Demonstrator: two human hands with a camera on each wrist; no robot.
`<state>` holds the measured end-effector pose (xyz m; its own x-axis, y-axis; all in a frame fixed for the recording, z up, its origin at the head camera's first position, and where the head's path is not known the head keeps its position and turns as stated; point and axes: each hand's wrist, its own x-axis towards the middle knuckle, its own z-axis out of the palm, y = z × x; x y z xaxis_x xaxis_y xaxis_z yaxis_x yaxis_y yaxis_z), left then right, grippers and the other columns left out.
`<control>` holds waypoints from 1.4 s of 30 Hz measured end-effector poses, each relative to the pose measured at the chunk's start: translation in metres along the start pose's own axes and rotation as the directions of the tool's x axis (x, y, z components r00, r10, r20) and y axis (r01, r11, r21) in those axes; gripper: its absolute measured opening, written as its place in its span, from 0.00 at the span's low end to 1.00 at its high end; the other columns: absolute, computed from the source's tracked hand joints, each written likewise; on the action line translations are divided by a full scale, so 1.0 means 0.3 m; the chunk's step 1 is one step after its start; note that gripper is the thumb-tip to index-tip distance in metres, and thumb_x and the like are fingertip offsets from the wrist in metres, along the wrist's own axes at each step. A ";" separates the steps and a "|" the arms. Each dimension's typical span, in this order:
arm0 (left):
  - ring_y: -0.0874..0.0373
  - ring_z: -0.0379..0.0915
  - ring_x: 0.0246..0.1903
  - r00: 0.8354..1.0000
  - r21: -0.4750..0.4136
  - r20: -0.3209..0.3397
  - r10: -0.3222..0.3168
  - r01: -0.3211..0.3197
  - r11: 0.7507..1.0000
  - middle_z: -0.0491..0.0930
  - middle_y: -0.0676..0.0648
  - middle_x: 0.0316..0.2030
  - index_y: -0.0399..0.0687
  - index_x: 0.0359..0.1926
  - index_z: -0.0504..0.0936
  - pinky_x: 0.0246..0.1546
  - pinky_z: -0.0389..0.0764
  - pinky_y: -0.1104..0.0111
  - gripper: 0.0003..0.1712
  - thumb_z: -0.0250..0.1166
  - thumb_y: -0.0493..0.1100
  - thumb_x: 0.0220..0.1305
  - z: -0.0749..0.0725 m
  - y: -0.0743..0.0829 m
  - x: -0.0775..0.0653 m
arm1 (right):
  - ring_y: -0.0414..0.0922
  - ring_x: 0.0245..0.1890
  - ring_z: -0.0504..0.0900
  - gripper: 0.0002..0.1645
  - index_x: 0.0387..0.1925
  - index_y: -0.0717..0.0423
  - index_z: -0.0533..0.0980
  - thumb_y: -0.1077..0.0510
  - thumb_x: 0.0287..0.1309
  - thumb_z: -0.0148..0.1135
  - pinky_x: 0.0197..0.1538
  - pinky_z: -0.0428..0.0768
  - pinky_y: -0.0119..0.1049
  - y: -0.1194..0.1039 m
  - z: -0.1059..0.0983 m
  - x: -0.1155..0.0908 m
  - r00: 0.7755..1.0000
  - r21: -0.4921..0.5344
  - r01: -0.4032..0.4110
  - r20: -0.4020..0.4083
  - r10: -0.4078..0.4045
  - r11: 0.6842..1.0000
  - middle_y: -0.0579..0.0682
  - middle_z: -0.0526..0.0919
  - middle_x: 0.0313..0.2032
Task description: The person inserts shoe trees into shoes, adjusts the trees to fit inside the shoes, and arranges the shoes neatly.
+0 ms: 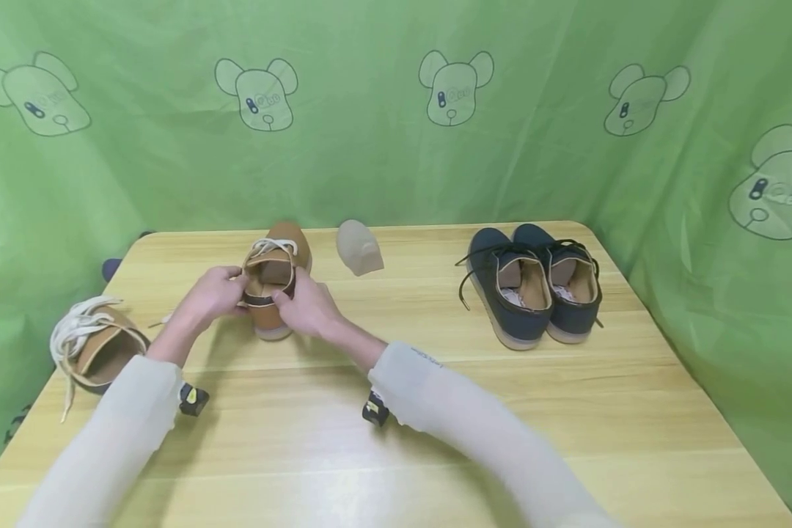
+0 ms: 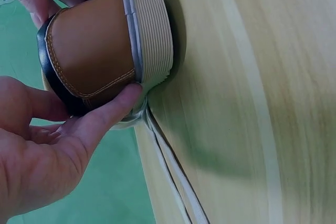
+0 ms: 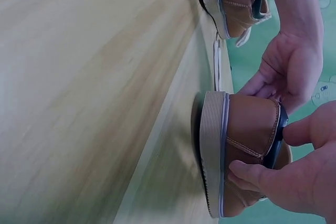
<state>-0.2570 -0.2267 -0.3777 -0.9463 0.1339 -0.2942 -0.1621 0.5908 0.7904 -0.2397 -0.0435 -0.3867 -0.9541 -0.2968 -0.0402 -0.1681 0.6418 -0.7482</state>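
A brown lace-up shoe stands near the table's back edge, its toe facing away and its white lace tied across the front. My left hand grips its left side at the collar; in the left wrist view the left thumb lies along the brown leather near the ribbed sole. On the other side, my right hand pinches the dark-trimmed collar, thumb and fingers on either side of it. Inside the opening a brown tongue shows. The sole sits at the table surface.
Another brown shoe with loose white laces lies at the left, by my left forearm. A beige insert-like piece lies right of the held shoe. Two navy shoes stand at the right. Green curtain hangs behind the wooden table.
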 end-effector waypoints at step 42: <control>0.33 0.69 0.66 0.999 -0.051 -0.001 -0.034 0.034 0.998 0.65 0.24 0.69 0.27 0.76 0.51 0.61 0.80 0.54 0.31 0.38 0.43 0.82 -0.027 -0.010 0.056 | 0.49 0.43 0.83 0.37 0.77 0.55 0.57 0.48 0.75 0.53 0.35 0.78 0.37 -0.014 0.027 0.056 0.993 0.146 -0.117 0.026 0.114 0.982 0.62 0.78 0.64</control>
<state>-0.2746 -0.2325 -0.3806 -0.9405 0.1134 -0.3202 -0.2077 0.5538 0.8063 -0.2531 -0.0568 -0.3896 -0.9603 -0.2398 -0.1425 -0.0176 0.5621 -0.8269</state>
